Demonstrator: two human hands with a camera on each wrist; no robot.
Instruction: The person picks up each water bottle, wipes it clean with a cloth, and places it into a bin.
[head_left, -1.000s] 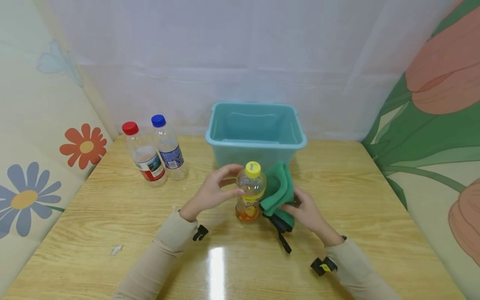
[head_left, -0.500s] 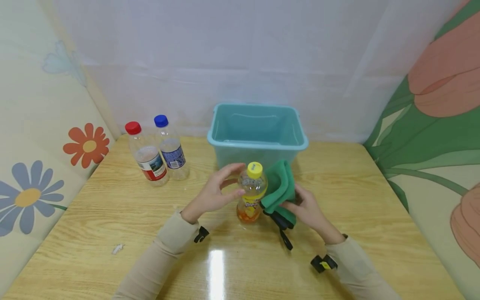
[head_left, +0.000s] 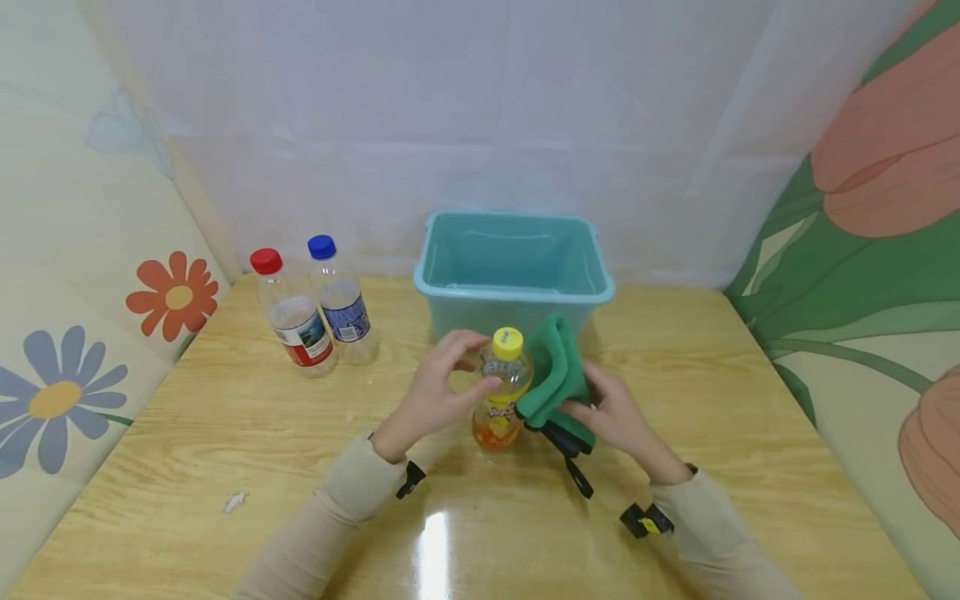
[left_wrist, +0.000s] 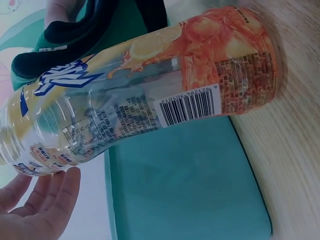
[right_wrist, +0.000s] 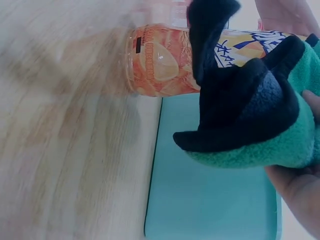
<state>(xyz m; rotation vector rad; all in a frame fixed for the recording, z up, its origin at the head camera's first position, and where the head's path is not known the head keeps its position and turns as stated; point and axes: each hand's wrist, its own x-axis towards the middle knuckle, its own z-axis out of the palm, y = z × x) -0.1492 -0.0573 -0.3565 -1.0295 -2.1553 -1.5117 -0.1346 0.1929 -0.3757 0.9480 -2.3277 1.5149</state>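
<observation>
In the head view a clear drink bottle (head_left: 498, 407) with a yellow cap stands upright on the wooden table, its label printed with orange slices. My left hand (head_left: 438, 387) curves round the upper part from the left, thumb in front; in the left wrist view the left fingers (left_wrist: 70, 186) meet its shoulder. To its right, my right hand (head_left: 615, 412) grips a folded green cloth (head_left: 557, 375) with black edging and a black strap. The right wrist view shows this cloth (right_wrist: 250, 115) partly covering the bottle (right_wrist: 162, 62). Whether cloth and bottle touch I cannot tell.
Directly behind the bottle is a light blue plastic bin (head_left: 513, 293). On the left stand two clear bottles, one red-capped (head_left: 300, 325) and one blue-capped (head_left: 345, 312). A small white scrap (head_left: 234, 502) lies at the front left. White sheeting (head_left: 480, 108) hangs behind.
The cloth's top fold has tipped slightly left toward the bottle, within the right hand's grip. My left hand has shifted slightly right. The bottle stays upright in place.
</observation>
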